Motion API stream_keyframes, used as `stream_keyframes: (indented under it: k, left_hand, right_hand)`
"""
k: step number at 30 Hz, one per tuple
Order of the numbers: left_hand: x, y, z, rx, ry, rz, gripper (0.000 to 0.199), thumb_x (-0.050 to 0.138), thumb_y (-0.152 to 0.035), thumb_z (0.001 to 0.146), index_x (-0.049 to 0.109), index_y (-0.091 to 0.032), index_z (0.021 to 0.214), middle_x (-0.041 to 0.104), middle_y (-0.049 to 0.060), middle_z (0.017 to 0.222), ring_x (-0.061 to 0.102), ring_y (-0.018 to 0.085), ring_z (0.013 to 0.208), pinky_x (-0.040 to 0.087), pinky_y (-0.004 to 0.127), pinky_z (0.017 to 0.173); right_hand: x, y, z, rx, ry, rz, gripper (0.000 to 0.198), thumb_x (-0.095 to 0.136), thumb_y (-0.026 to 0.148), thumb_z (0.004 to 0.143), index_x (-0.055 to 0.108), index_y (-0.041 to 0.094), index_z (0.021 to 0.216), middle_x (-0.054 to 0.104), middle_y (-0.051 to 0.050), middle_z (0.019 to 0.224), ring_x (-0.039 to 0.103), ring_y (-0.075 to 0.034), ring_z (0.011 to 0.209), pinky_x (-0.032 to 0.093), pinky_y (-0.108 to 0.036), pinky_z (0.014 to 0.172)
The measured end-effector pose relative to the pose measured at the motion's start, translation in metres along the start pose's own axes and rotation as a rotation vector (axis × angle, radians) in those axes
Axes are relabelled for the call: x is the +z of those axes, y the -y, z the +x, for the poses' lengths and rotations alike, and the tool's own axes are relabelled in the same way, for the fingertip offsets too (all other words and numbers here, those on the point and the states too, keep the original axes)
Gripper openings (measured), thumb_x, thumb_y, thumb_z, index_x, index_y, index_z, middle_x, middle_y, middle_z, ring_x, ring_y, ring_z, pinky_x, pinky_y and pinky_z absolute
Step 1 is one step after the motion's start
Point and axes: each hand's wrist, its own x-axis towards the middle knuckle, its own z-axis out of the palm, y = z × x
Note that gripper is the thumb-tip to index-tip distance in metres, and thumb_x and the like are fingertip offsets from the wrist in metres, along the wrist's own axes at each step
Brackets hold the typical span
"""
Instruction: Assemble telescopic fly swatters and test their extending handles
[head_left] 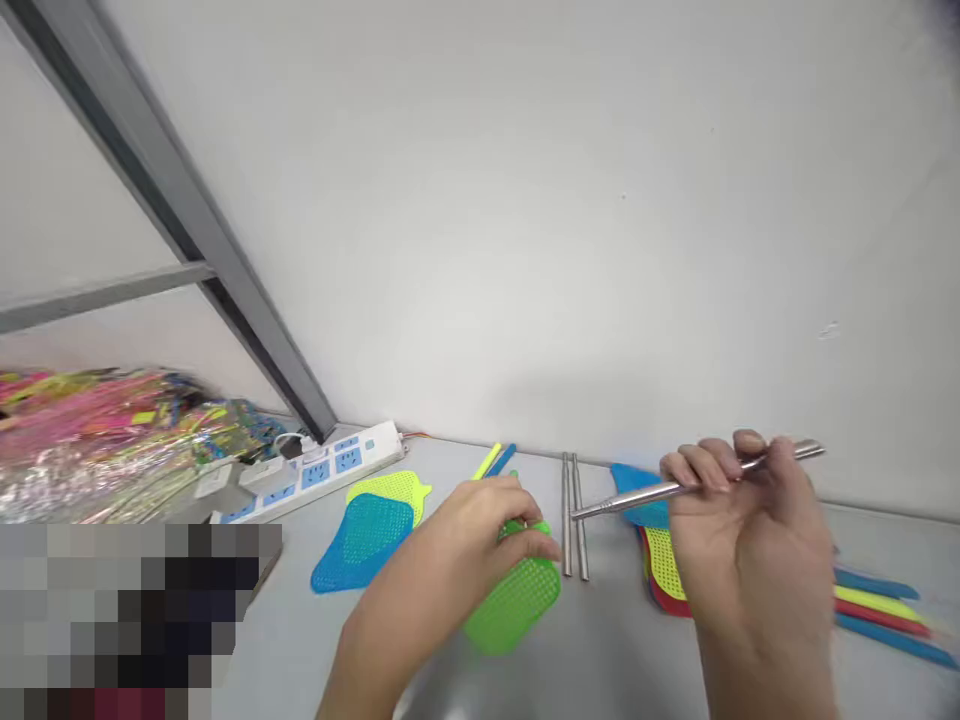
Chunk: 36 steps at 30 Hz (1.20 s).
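Note:
My left hand (469,545) is closed on a green fly swatter head (514,610), which has a perforated mesh and hangs low over the table. Between the thumb and fingers of my right hand (739,540) is a thin metal rod (649,494), tilted up to the right. Two similar metal rods (567,520) lie side by side between my hands. To the left, a blue swatter head (364,548) partly covers a yellow swatter head (401,490). Partly behind my right hand lie blue, yellow and red swatters (664,565), their handles (881,608) extending right.
A white power strip (322,470) with plugged-in adapters lies at the table's left. Beyond it is a pile of colourful items in clear plastic (135,430). A yellow and a blue stick (499,460) lie near the white wall (525,250). A metal frame post (225,260) stands at left.

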Motion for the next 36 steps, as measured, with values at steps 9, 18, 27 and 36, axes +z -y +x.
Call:
stream_keyframes:
  k: [9,18,27,36]
  left_hand:
    - [0.001,-0.009,0.001,0.07,0.032,0.023,0.019,0.045,-0.019,0.079,0.056,-0.021,0.064,0.05,-0.005,0.07,0.048,0.011,0.077,0.034,0.02,0.066]
    - [0.003,-0.006,0.002,0.175,0.002,0.109,0.021,0.044,-0.017,0.081,0.057,-0.022,0.066,0.053,-0.005,0.069,0.048,0.011,0.075,0.032,0.024,0.076]
    - [0.002,-0.015,-0.007,0.159,0.043,0.233,0.02,0.04,-0.021,0.083,0.05,-0.021,0.065,0.055,-0.006,0.062,0.046,0.013,0.072,0.033,0.023,0.065]
    - [0.026,-0.017,-0.005,0.236,0.016,0.413,0.014,0.043,-0.009,0.074,0.047,-0.018,0.064,0.052,-0.004,0.063,0.047,0.014,0.066,0.025,0.035,0.075]
  right_hand:
    - [0.015,0.001,-0.015,-0.042,0.097,-0.122,0.024,0.035,0.029,0.085,0.048,0.017,0.069,0.031,0.004,0.056,0.031,-0.006,0.047,0.034,-0.019,0.046]
    - [0.018,-0.005,-0.019,-0.038,0.123,-0.168,0.027,0.034,0.031,0.086,0.049,0.017,0.068,0.033,0.005,0.052,0.032,-0.006,0.045,0.033,-0.019,0.045]
    - [0.017,-0.001,-0.018,0.037,0.17,-0.126,0.026,0.033,0.032,0.086,0.048,0.018,0.07,0.023,0.007,0.048,0.02,-0.005,0.04,0.026,-0.018,0.039]
    - [0.008,-0.001,-0.013,0.19,0.119,0.005,0.03,0.04,0.034,0.082,0.036,0.018,0.058,0.011,0.008,0.048,0.01,-0.006,0.038,0.015,-0.02,0.032]
